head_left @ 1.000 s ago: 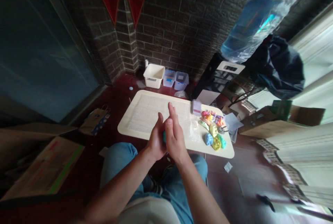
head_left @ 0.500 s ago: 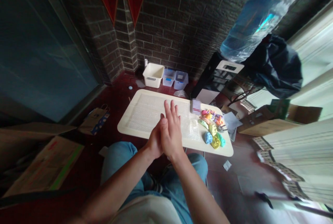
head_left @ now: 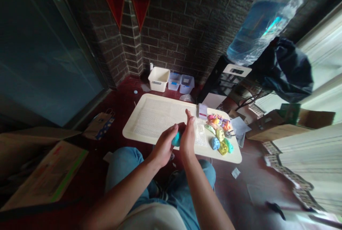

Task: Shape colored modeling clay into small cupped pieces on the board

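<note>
A teal lump of modelling clay [head_left: 176, 139] sits between my palms above the near edge of the white table [head_left: 149, 136]. My left hand [head_left: 163, 148] cups it with curled fingers, thumb on top. Beside it, my right hand [head_left: 188, 139] is open and upright, fingers stretched out and palm turned toward the lump; whether it touches the clay I cannot tell. To the right on the table lie a blue clay lump [head_left: 215, 143], a yellow-green lump [head_left: 223, 148], a turquoise lump [head_left: 229, 146] and a pale yellow lump [head_left: 220, 134].
Bubble wrap [head_left: 152, 117] covers much of the tabletop. A phone [head_left: 202, 111] lies at the far edge near several small colourful packets [head_left: 215, 118]. Beyond stand a white bin [head_left: 158, 84], clear tubs [head_left: 186, 86] and a water dispenser [head_left: 237, 69]. Cardboard boxes [head_left: 50, 173] flank me.
My palms, pressed together before, have moved apart at the top, and the teal clay lump now shows between them. My right hand shifted slightly right. The view moved a little.
</note>
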Demonstrator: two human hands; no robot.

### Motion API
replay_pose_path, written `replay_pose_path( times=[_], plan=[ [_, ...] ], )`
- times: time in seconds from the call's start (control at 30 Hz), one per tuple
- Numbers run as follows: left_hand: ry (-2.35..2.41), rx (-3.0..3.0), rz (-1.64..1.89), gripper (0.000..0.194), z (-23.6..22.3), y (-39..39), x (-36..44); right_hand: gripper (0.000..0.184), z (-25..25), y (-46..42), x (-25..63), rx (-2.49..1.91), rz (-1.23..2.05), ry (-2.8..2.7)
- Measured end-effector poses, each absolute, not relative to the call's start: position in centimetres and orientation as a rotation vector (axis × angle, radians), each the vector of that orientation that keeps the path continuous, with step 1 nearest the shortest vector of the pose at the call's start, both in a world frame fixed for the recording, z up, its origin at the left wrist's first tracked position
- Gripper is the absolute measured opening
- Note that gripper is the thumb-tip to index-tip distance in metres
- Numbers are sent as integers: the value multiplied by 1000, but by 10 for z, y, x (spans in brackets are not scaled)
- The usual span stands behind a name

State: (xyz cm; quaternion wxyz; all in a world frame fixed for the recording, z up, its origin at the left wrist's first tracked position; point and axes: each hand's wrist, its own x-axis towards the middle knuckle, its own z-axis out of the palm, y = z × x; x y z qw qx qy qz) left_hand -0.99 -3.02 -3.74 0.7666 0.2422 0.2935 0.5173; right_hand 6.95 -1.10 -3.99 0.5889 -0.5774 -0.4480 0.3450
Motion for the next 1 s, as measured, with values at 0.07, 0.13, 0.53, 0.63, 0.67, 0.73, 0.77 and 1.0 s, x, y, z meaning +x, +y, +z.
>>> replay_pose_path(
  times=[0.07,0.13,0.53,0.63,0.67,0.73,0.77,1.0],
  plan=[
    [688,565,1187,36,-40,-32,-10,69,-32,-11,76,-1333,825,-1057],
    [710,531,1242,42,-41,-32,-9,64,-24,-17,79,-1277,861,-1199],
    [459,62,1081,54,-35,-16,-21,46,-29,-22,67,-1068,953,-1352],
    [379,35,1045,58,-43,-13,-18,50,-34,-33,56,-1165,702,-1674],
    [348,37,1057,57,-45,-14,-16,51,-35,-34,54,-1205,630,-1754],
    [288,68,1076,54,-46,-17,-13,53,-36,-33,54,-1301,542,-1820],
    [260,94,1075,53,-46,-20,-12,54,-36,-32,55,-1356,526,-1817],
    [230,154,1355,46,-47,-31,1,58,-31,-39,57,-1379,415,-2017]
  ],
)
